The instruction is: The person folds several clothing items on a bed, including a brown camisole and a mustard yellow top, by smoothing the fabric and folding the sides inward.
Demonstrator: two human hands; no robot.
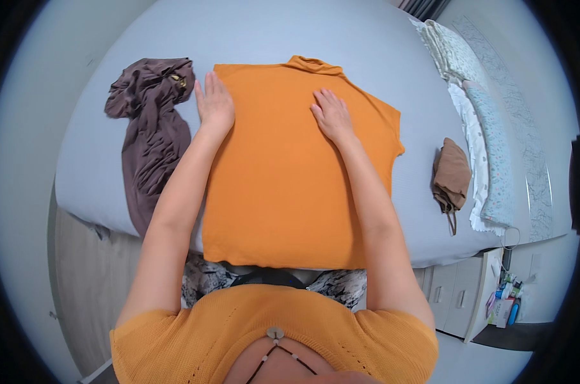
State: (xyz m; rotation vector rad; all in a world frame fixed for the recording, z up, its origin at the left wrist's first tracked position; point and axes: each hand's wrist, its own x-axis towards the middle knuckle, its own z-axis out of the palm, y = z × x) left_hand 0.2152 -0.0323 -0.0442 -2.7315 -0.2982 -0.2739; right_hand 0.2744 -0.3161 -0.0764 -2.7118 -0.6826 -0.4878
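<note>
Two flat hands pressed on an orange top (290,185) spread across the bed (341,38): the left hand (214,102) at its left edge, the right hand (332,114) near the collar, fingers extended and gripping nothing. Left of the top lay a crumpled brown garment (148,134).

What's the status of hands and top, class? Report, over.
Left hand flat on orange top's left edge. Right hand flat near collar. Brown garment alongside, not touching top.

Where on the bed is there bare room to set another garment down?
Bare sheet lies beyond the orange top, toward the bed's far edge, and between the top and the tan garment. The left is crowded: the brown garment lies close beside the left hand.
</note>
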